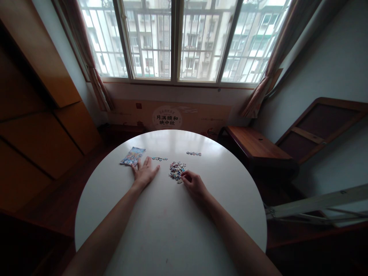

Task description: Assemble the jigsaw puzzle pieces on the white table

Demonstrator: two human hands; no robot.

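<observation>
My left hand (143,172) lies flat on the white table with its fingers spread, close to the lower right corner of a colourful picture sheet (133,156). Just beyond its fingertips is a short row of jigsaw pieces (160,158). At the right edge of a heap of loose jigsaw pieces (176,170), my right hand (193,182) has its thumb and fingers pinched together. Whatever is between those fingertips is too small to make out. Another joined strip of jigsaw pieces (194,153) lies farther back, to the right of the heap.
The round white table (166,230) has its far edge near a windowed wall. A wooden bench (258,142) stands beyond it on the right, a wooden cabinet (37,142) on the left. A printed cardboard panel (195,115) leans under the window.
</observation>
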